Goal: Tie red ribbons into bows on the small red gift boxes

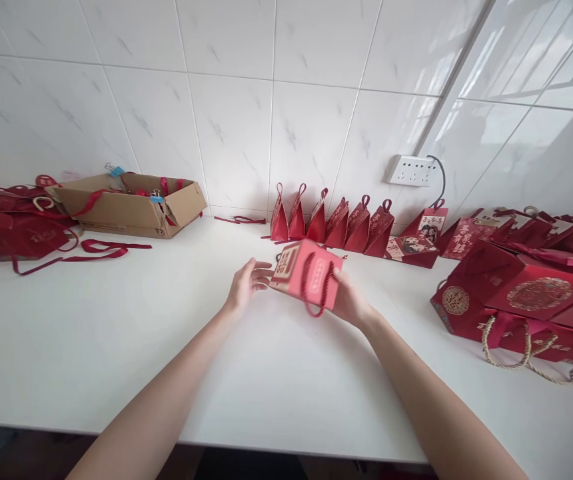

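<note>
A red gift box [294, 283] with a twisted red cord handle and a pale printed panel is tilted above the white table. My right hand [350, 299] grips the box at its right side, with part of the fingers hidden behind it. Just left of the box, my left hand [246, 285] has its fingers apart and pointing toward the box's left edge; it holds nothing. The cord handle [311, 308] hangs down over the side of the box that faces me.
Several small red triangular boxes [336, 227] stand in a row along the wall. Larger red gift boxes [496, 287] with rope handles crowd the right. A cardboard box [136, 217], red ribbon [101, 250] and red bags [16, 233] lie left. A socket strip [411, 171] is on the wall.
</note>
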The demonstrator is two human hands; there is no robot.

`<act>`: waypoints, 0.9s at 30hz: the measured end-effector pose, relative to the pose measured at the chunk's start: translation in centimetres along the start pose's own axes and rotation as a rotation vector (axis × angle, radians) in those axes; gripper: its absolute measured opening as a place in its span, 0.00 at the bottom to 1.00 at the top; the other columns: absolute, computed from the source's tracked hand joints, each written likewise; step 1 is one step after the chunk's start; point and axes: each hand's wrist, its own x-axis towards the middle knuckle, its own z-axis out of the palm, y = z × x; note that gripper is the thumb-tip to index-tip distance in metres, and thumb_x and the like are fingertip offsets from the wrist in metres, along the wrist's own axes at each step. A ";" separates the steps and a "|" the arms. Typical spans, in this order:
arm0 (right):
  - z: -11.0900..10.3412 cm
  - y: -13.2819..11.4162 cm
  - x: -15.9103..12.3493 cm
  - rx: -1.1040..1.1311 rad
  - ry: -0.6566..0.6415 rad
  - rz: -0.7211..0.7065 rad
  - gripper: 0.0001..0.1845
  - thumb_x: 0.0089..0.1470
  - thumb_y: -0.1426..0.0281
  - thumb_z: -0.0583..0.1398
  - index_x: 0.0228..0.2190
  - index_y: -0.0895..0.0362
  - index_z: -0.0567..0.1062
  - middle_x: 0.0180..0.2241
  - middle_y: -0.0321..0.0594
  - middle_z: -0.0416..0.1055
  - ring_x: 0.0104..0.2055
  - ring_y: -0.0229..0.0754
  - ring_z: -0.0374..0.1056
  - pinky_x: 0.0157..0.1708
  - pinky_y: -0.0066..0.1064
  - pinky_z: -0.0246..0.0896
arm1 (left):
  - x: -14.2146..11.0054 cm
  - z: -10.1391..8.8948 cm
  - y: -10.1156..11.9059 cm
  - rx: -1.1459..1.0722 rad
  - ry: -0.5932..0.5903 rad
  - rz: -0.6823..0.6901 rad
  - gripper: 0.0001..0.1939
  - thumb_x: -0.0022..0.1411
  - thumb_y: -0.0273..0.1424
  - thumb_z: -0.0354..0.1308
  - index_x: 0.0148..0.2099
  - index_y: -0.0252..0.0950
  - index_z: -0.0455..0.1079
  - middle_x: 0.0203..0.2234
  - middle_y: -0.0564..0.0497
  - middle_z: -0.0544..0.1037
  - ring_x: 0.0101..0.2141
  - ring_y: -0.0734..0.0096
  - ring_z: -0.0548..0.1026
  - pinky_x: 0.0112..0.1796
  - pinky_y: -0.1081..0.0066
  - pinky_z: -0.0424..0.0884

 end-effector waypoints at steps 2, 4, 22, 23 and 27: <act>0.5 -0.2 0.0 0.257 -0.004 0.050 0.30 0.48 0.42 0.51 0.43 0.50 0.70 0.44 0.43 0.70 0.38 0.43 0.67 0.24 0.27 0.60 | -0.1 0.0 0.2 -0.033 -0.004 0.049 0.24 0.52 0.51 0.52 0.34 0.34 0.71 0.29 0.45 0.78 0.27 0.68 0.72 0.30 0.69 0.67; 1.2 -0.5 0.0 0.383 -0.043 0.083 0.30 0.47 0.43 0.52 0.42 0.50 0.70 0.43 0.43 0.70 0.37 0.43 0.67 0.20 0.24 0.55 | -0.3 0.3 0.3 -0.018 -0.041 0.070 0.21 0.52 0.48 0.55 0.32 0.34 0.71 0.27 0.45 0.77 0.26 0.69 0.72 0.30 0.69 0.67; 0.9 -1.1 -0.9 -0.568 -0.124 -0.297 0.40 0.45 0.69 0.62 0.59 0.48 0.54 0.58 0.45 0.57 0.56 0.52 0.58 0.51 0.45 0.60 | -1.6 0.6 0.7 0.252 -0.185 0.116 0.41 0.47 0.52 0.60 0.58 0.38 0.53 0.59 0.40 0.58 0.58 0.50 0.59 0.50 0.58 0.64; 0.9 -1.3 -0.9 -0.486 -0.133 -0.253 0.35 0.49 0.66 0.60 0.58 0.48 0.56 0.57 0.44 0.58 0.56 0.51 0.59 0.51 0.45 0.60 | -1.7 0.7 0.9 0.258 -0.205 0.117 0.39 0.49 0.50 0.60 0.57 0.38 0.53 0.58 0.40 0.59 0.57 0.51 0.60 0.50 0.58 0.65; 1.4 -2.0 -0.8 -0.251 0.124 -0.266 0.20 0.57 0.50 0.52 0.41 0.52 0.69 0.45 0.41 0.69 0.49 0.47 0.65 0.51 0.42 0.59 | -1.9 1.0 1.2 0.282 -0.210 0.170 0.30 0.53 0.45 0.58 0.53 0.39 0.55 0.54 0.42 0.63 0.54 0.55 0.64 0.49 0.59 0.66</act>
